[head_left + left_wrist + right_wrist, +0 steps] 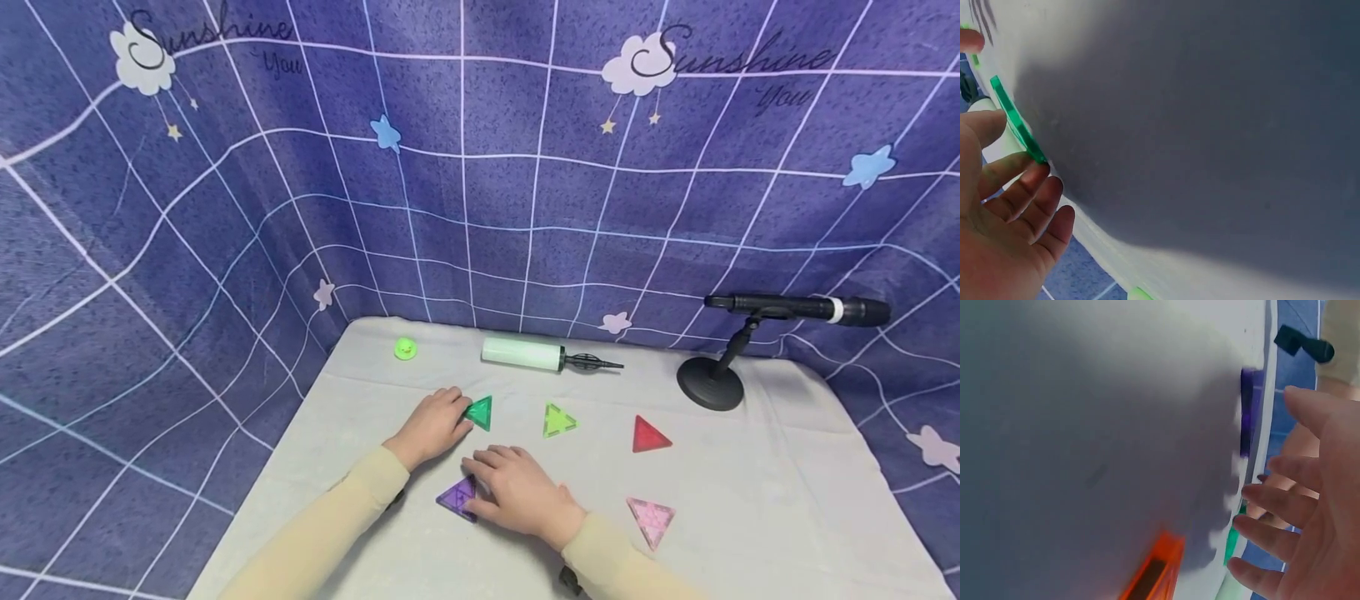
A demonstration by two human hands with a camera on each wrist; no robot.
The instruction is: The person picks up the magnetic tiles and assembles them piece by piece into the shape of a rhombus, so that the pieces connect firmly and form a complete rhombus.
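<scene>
In the head view, a green triangular magnetic tile (480, 412) lies at the fingers of my left hand (435, 423). The left wrist view shows this green tile (1017, 122) pinched between thumb and index finger, the other fingers loosely bent. My right hand (521, 493) hovers with relaxed, spread fingers beside a purple triangular tile (456, 498), its thumb overlapping the tile's right edge. Seen from the right wrist, the purple tile (1249, 412) stands apart from those fingers. An orange tile (1159, 569) lies below the right hand, mostly hidden in the head view.
To the right lie a lime tile (558, 421), a red tile (649, 435) and a pink tile (652, 521). At the back are a green toy duck (405, 348), a hand pump (522, 354) and a microphone (795, 308) on a stand. A curtain (480, 192) hangs behind.
</scene>
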